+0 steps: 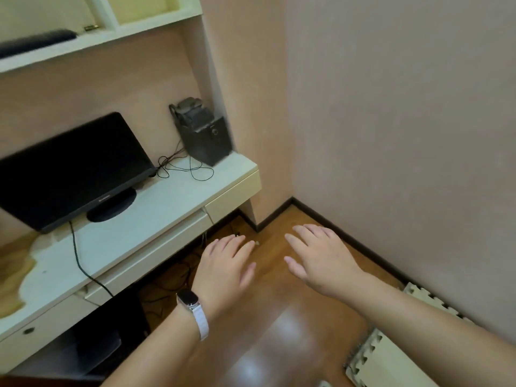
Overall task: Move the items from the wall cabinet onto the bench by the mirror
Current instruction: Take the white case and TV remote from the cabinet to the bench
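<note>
My left hand (223, 263) and my right hand (318, 255) are both stretched out palm down over the wooden floor, fingers straight and holding nothing. The left wrist wears a white smart band. At the top left a cream wall cabinet (103, 37) with open compartments hangs above the desk. A long dark item (36, 41) and a small metallic object (90, 27) lie on its shelf. No bench or mirror is in view.
A white desk (156, 208) on the left carries a black monitor (72, 169), a black speaker (206, 138) and loose cables. A dark computer case (106, 331) stands under it. Pink walls meet ahead and right. Foam mat tiles (391, 358) lie on the floor at lower right.
</note>
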